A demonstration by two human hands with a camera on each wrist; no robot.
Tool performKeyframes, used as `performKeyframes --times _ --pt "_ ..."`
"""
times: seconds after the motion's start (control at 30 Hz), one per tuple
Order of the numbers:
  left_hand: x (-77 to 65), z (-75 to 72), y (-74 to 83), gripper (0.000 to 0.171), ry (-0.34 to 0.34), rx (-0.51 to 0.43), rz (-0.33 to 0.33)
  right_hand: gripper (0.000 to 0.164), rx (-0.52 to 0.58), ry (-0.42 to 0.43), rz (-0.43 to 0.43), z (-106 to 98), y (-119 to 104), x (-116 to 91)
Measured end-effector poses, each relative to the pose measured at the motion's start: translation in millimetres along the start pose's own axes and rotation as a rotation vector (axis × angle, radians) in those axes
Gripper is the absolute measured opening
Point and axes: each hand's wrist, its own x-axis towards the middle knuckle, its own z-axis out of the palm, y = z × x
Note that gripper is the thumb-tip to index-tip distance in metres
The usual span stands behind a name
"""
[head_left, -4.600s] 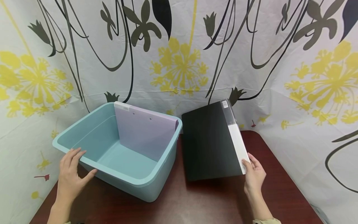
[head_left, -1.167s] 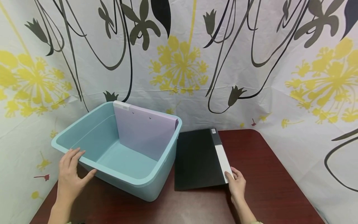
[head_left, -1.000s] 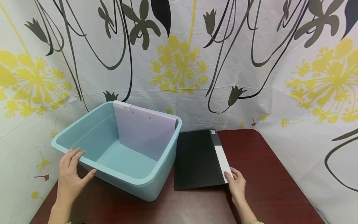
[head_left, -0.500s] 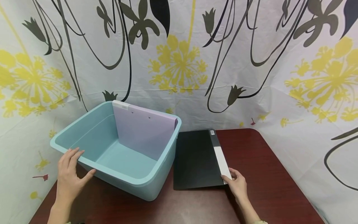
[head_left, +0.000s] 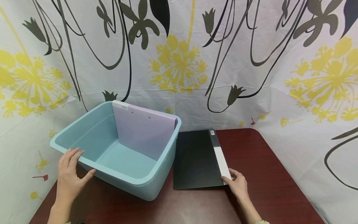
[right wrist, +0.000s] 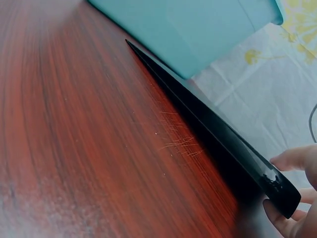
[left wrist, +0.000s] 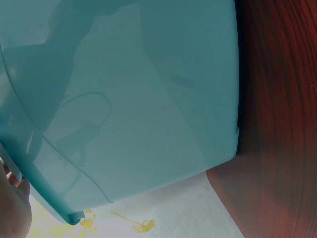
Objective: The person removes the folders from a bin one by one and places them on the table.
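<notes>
My left hand holds the near rim of a light blue plastic tub, fingers over the rim and thumb on the outside. A lilac file folder stands upright inside against the tub's back wall. To the right of the tub, a black file folder lies almost flat, its white-labelled spine facing right. My right hand pinches the near end of that spine, thumb on top and fingers beneath. In the right wrist view, the held corner of the black folder is raised off the table.
A dark red wood table carries everything. Behind and at both sides hangs a white cloth with yellow flowers and dark stems, close to the table's back edge. The tub stands right beside the black folder.
Earlier the black folder was tilted up in my right hand; it has come down and left, nearly flat beside the tub. In the last half second almost nothing moves.
</notes>
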Motion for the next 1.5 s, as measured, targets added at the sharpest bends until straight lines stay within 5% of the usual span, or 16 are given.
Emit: performKeyframes --times 0.5,1.03,1.5 --pt "-0.2 1.3 -0.1 0.089 0.003 -0.011 0.005 0.047 -0.123 0.053 -0.105 -8 -2 -2" --pt "-0.5 -0.5 -0.5 0.093 -0.018 0.002 -0.008 0.048 -0.075 0.032 -0.153 -23 -19 8" --pt "0.6 0.4 0.5 0.09 0.006 -0.006 0.008 0.056 -0.084 -0.075 -0.318 -48 -72 49"
